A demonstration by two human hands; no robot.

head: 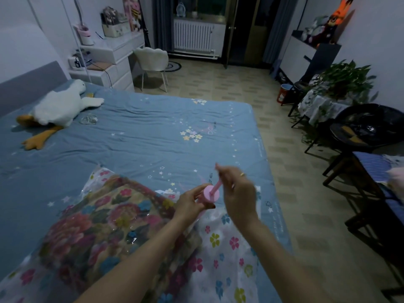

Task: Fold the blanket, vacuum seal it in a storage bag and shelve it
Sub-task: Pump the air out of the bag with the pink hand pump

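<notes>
Small dark lettering on the blue bed sheet [153,132] reads "SLEEP WELL": the word "WELL" is legible just far of the hands, running up the sheet, and a similar line sits beside the flower print at mid-bed, too small to read in full. More faint writing runs along the sheet's right edge, unreadable.

The folded blanket [105,217], a floral pattern in red, pink, blue and tan, lies inside the clear storage bag [220,243] on the near part of the bed. The bag is printed with small pink, blue and green flowers, and its long axis runs from near left toward the right edge of the bed; the blanket fills its left part, while the right part lies flatter.

Above the bag's far right portion stands a pink hand pump [211,194], seen almost end-on: its round cylinder top faces the camera, and its thin rod slants up and to the far right. The left hand [192,201] curls its fingers round the cylinder. The right hand [239,189], with a ring on one finger, pinches the upper end of the rod; it is blurred.

A white plush goose [59,108] with orange feet lies on the far left of the bed.
</notes>
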